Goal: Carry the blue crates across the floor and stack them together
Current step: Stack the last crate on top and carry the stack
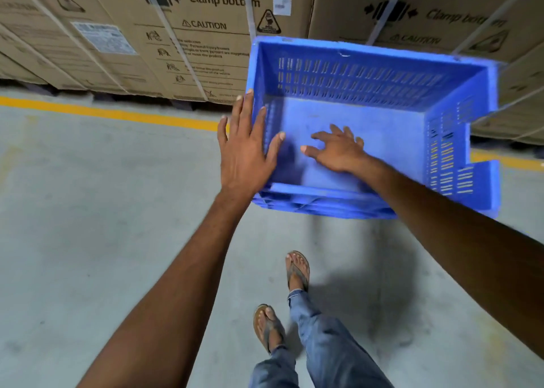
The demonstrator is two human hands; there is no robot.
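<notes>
Directly ahead of the person, in the upper right of the frame, sat a single blue crate (368,75), its open top turned up toward the camera so that its whole inside showed. Its long axis ran left to right across the frame, dipping slightly toward the right, with one long slotted wall at the far side and the other nearest the person. A short slotted wall closed off the right end. The crate was blurred, and whether it rested on the grey concrete floor (88,211) could not be told. The left hand (244,152) lay over the crate's left short wall, palm down, its fingers straight and spread wide, the thumb reaching inside the crate and the other fingers along and outside the rim. It gripped nothing. The right hand (338,149) was inside the crate, low over the bare base, palm down with its fingers fanned apart and holding nothing; whether it touched the base could not be told. Both bare forearms stretched up from the lower corners of the frame. Behind the crate, along the top of the frame, stood a row of large brown cartons (206,25) printed "Clamp bottom" and "CAUTION" and bound with pale straps (173,34). A yellow line (117,112) ran along the floor at their foot. At the bottom centre were the person's two feet in sandals (298,270) and blue jeans (329,343).
</notes>
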